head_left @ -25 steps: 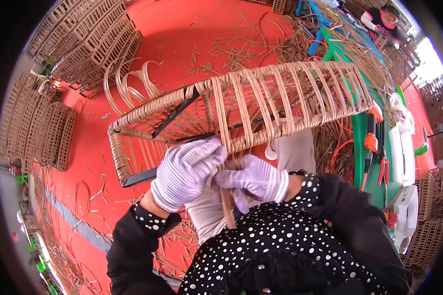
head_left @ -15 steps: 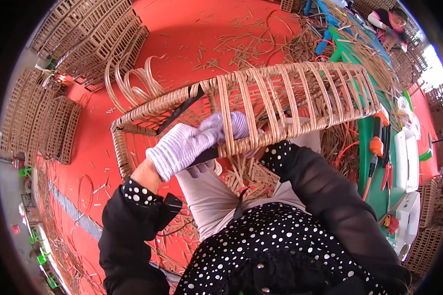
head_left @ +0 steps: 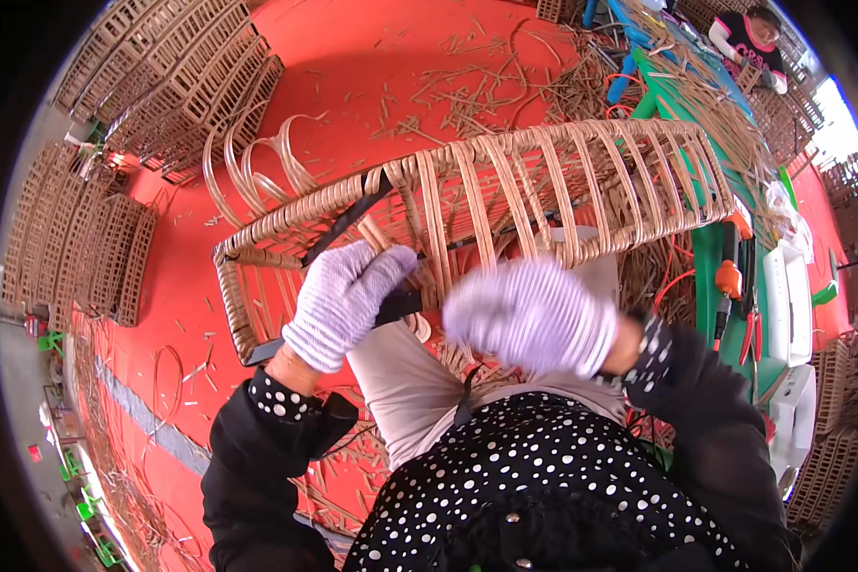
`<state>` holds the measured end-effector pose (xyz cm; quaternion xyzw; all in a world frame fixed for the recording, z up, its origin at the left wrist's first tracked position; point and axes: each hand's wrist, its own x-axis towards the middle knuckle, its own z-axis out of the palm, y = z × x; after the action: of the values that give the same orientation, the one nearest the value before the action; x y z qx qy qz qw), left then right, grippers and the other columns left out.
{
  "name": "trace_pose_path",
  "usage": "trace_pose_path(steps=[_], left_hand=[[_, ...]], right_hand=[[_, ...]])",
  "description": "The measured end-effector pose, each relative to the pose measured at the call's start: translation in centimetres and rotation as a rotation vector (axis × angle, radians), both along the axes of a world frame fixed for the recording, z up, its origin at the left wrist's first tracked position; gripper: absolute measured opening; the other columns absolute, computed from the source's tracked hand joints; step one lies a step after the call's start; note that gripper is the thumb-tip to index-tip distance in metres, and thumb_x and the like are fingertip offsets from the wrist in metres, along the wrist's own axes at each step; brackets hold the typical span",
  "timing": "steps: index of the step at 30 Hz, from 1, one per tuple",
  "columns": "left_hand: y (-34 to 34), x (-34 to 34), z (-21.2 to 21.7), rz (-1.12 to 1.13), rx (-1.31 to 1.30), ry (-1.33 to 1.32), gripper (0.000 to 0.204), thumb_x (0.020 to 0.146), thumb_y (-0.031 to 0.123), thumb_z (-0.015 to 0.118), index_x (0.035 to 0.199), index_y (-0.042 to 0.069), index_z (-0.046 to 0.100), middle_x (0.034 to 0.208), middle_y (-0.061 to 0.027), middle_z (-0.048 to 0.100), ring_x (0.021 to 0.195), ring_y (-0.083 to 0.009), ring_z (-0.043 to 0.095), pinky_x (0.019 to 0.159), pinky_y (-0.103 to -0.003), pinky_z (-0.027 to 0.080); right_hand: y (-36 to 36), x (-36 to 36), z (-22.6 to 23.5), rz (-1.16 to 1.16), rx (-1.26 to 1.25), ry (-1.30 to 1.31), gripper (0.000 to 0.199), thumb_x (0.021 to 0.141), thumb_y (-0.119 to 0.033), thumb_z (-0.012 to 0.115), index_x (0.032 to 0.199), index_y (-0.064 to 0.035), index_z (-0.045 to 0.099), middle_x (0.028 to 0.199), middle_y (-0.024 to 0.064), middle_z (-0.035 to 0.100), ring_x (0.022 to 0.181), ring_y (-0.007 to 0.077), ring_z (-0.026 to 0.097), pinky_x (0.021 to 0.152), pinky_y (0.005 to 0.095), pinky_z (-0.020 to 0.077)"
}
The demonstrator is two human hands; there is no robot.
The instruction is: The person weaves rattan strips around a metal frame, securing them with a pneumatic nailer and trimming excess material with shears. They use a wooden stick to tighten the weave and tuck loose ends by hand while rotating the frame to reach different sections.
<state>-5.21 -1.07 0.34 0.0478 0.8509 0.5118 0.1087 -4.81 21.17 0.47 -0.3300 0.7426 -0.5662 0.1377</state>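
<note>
Wicker frame (head_left: 467, 205), half woven with cane strips, lies tilted across the person's lap above the red floor (head_left: 334, 57). In the head view, the gloved left hand (head_left: 343, 300) is closed around the dark metal bar at the frame's near edge. The gloved right hand (head_left: 534, 315) is blurred just beside it; its grip cannot be told. Stacked wicker panels (head_left: 162, 86) stand at the upper left.

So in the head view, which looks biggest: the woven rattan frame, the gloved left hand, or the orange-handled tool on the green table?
1. Woven rattan frame
2. Left hand, though nearness to the camera enlarges it
3. Orange-handled tool
</note>
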Motion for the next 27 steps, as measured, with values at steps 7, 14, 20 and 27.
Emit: trace_pose_path(steps=[7,14,20,27], left_hand=[[-0.1,-1.2,0.5,-0.047,0.053,-0.053,0.025,0.089,0.022,0.059,0.09,-0.003,0.065,0.072,-0.0015,0.063,0.061,-0.007,0.055,0.057,-0.023,0.045],[1.4,-2.6,0.3,0.048,0.189,-0.286,0.024,0.089,0.023,0.058,0.087,0.0,0.062,0.068,-0.0051,0.061,0.055,-0.0117,0.06,0.049,-0.025,0.05],[1.7,-2.4,0.2,0.152,0.308,-0.167,0.023,0.089,0.018,0.059,0.08,-0.003,0.06,0.063,-0.0073,0.061,0.051,-0.0148,0.06,0.045,-0.028,0.051],[2.2,0.0,1.1,0.181,0.445,0.158,0.018,0.089,0.015,0.058,0.082,-0.002,0.062,0.066,-0.0044,0.062,0.052,-0.0093,0.057,0.047,-0.024,0.047]], right_hand=[[-3.1,-8.2,4.1,-0.084,0.662,-0.38,0.036,0.09,-0.029,0.056,0.076,0.0031,0.061,0.06,0.01,0.062,0.035,0.0168,0.051,0.033,0.0314,0.0396],[-2.7,-6.3,4.0,-0.109,0.468,-0.548,0.028,0.09,-0.028,0.058,0.085,-0.0001,0.059,0.064,0.01,0.064,0.043,0.0188,0.06,0.035,0.0297,0.0434],[-2.5,-4.9,4.1,0.089,0.515,-0.331,0.023,0.087,-0.017,0.057,0.09,0.0057,0.059,0.068,0.0145,0.065,0.054,0.0221,0.065,0.048,0.0309,0.052],[-2.8,-4.1,4.5,-0.043,0.556,-0.37,0.027,0.085,-0.023,0.057,0.087,0.0019,0.066,0.062,0.0139,0.064,0.051,0.0212,0.065,0.049,0.0321,0.0512]])
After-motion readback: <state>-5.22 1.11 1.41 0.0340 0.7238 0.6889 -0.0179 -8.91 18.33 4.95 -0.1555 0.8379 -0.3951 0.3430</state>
